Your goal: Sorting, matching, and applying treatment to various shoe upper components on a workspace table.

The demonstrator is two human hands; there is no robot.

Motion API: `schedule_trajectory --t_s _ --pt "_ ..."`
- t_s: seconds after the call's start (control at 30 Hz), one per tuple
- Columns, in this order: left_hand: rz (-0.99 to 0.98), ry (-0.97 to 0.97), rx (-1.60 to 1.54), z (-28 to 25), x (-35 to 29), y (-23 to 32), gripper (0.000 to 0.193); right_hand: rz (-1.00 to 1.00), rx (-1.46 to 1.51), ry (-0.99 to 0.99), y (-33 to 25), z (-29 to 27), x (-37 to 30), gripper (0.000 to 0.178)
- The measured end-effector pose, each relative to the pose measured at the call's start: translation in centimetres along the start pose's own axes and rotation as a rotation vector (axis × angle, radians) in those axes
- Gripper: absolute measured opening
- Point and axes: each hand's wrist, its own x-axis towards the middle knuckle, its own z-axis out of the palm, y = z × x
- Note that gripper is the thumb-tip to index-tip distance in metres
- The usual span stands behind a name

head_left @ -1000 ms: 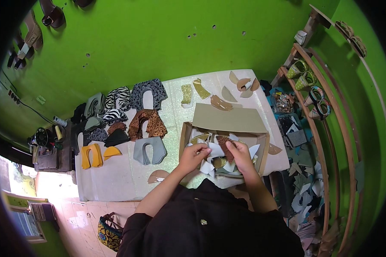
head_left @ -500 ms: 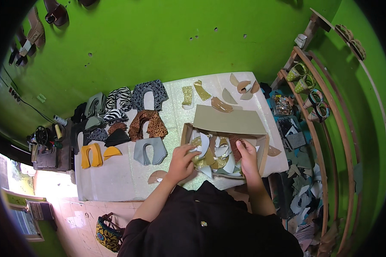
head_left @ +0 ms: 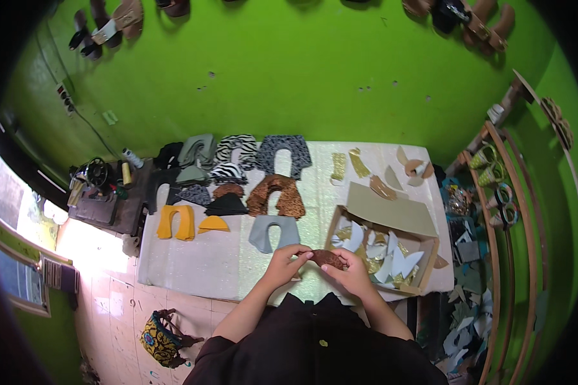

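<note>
In the head view, we hold a brown patterned piece (head_left: pixel 326 258) in front of our chest, above the near edge of the bench (head_left: pixel 192 266). Our left hand (head_left: pixel 288 263) has its grip pinched on the piece's left end, thumb against fingers; our right hand (head_left: pixel 351 269) has its grip pinched on the other end, so the piece stretches between the two.

Just to the right of our hands we have a cardboard box (head_left: pixel 427 264) with its flap (head_left: pixel 385 208) folded back, and in it lie white and gold scraps (head_left: pixel 404 262), loosely heaped. Beyond the flap we see a gold strip (head_left: pixel 359 163) and a brown scrap (head_left: pixel 383 187) flat on the bench.

To the left of the box we see a grey arch-shaped piece (head_left: pixel 261 233), near our left hand, with a brown spotted stack (head_left: pixel 263 196) behind it. Farther left are a yellow arch-shaped stack (head_left: pixel 167 224) and a yellow half-moon (head_left: pixel 213 222), with a black half-moon stack (head_left: pixel 227 205) just behind the latter. A patterned bag (head_left: pixel 160 339) sits on the floor.
</note>
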Motion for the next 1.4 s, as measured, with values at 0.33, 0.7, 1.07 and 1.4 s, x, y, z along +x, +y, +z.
schedule_trajectory --t_s 0.33,0.7,1.07,1.4 --pt "-0.085 0.396 0.069 -15.6 -2.8 -4.0 0.020 0.105 -0.035 -0.193 3.6 11.1 9.7 0.024" --pt "0.046 0.243 0.169 -26.3 4.3 -5.9 0.018 0.128 0.044 -0.318 4.5 19.3 21.7 0.034" --pt "-0.124 0.289 0.298 -28.7 11.8 -14.6 0.020 0.132 -0.594 0.010 9.4 20.9 29.3 0.027" --pt "-0.038 0.384 0.748 -28.0 11.9 -15.0 0.019 0.056 -0.884 0.230 9.3 22.6 28.9 0.025"
